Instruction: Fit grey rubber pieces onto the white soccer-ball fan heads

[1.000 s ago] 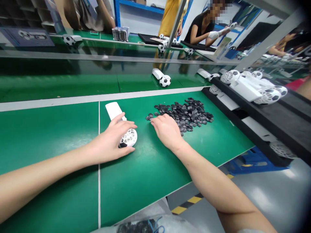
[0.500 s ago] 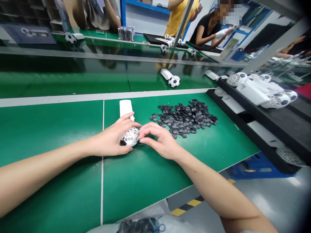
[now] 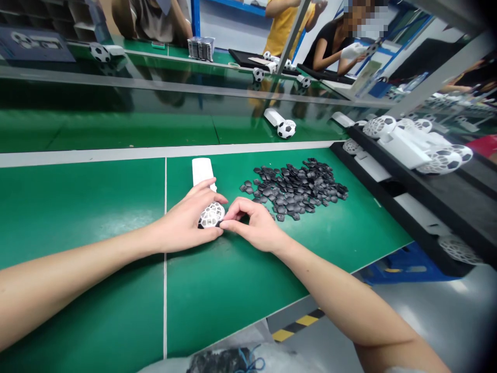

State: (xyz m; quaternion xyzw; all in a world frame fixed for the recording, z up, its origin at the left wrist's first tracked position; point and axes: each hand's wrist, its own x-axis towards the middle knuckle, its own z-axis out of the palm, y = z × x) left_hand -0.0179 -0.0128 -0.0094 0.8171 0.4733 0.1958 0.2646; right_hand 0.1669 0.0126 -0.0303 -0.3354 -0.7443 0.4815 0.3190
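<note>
A white openwork soccer-ball piece point(image 3: 212, 213) with a flat white arm point(image 3: 202, 172) lies on the green table. My left hand point(image 3: 190, 215) is wrapped round the ball, thumb in front and fingers behind. At the ball's right side, the thumb and fingertips of my right hand point(image 3: 254, 223) pinch a small black panel point(image 3: 219, 224) against it; the fingers partly cover it. Another dark patch shows low on the ball beside my left thumb. Right of the hands spreads a heap of loose black panels point(image 3: 298, 189).
Black trays point(image 3: 411, 223) with more white ball pieces point(image 3: 407, 142) stand at the right. Behind the table's white edge strip point(image 3: 116, 155), a finished-looking soccer-ball piece point(image 3: 286, 129) lies on a green belt point(image 3: 155, 127). Other people sit and stand across the line.
The ball has turned in my left hand, so more open lattice faces up. My right fingertips have moved lower on its side. The piece on the belt has shifted right.
</note>
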